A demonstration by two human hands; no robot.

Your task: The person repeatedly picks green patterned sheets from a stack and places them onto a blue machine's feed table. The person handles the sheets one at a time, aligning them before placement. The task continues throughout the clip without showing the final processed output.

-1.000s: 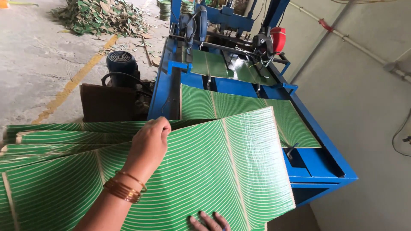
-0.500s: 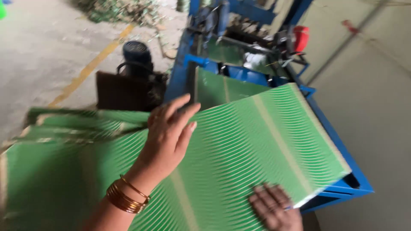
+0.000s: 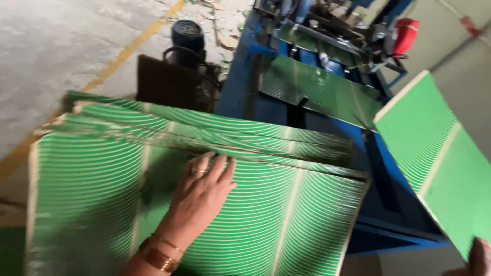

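My left hand (image 3: 200, 198), with bangles on the wrist and a ring, lies flat with fingers together on the top sheet of a stack of green sheets with thin pale curved stripes (image 3: 266, 220). My right hand (image 3: 478, 258) shows only at the bottom right corner, gripping the lower edge of one lifted green striped sheet (image 3: 440, 158). That sheet is tilted up and held off to the right of the stack, beside the blue machine.
A blue metal machine (image 3: 240, 66) stands beyond the stack, with a green sheet (image 3: 317, 89) lying on its bed and a red part (image 3: 406, 33) at its far end. A dark motor (image 3: 186, 36) and brown box (image 3: 163, 82) sit left of it. Concrete floor with a yellow line (image 3: 128, 48) lies left.
My right hand has pulled the top sheet off the stack and swung it out to the right. My left hand has dropped flat onto the sheet below.
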